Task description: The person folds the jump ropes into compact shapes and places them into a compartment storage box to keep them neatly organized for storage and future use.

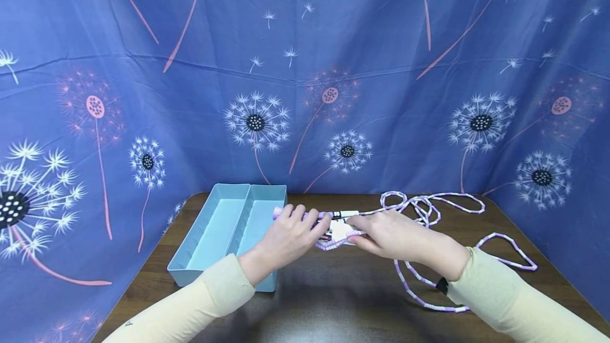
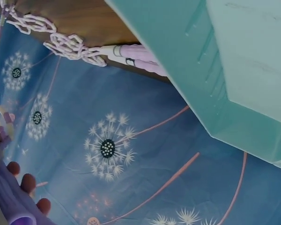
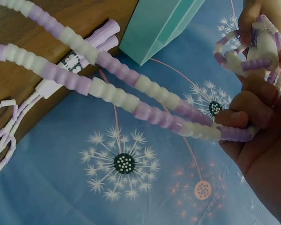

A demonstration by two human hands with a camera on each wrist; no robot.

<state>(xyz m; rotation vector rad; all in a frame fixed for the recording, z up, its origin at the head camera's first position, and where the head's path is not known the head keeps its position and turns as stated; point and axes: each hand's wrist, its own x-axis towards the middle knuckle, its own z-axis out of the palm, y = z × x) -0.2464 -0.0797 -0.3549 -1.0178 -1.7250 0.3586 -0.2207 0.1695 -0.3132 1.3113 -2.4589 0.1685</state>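
Observation:
My left hand (image 1: 293,232) grips the purple handle (image 2: 11,194) of a beaded jump rope, its fingers hiding much of the handle in the head view. Close to it on the right, my right hand (image 1: 395,234) pinches the rope's purple and white beaded cord (image 3: 114,95). Two strands run out from between those fingers in the right wrist view. Behind the hands, a second beaded jump rope lies at the table's back, with its pair of purple handles (image 2: 143,58) side by side.
A light blue two-compartment box (image 1: 233,242) stands left of my left hand. Loops of beaded cord (image 1: 431,208) spread over the table's right back, and more cord (image 1: 517,263) lies near my right forearm. A dandelion-print curtain (image 1: 295,68) hangs around the wooden table (image 1: 329,300).

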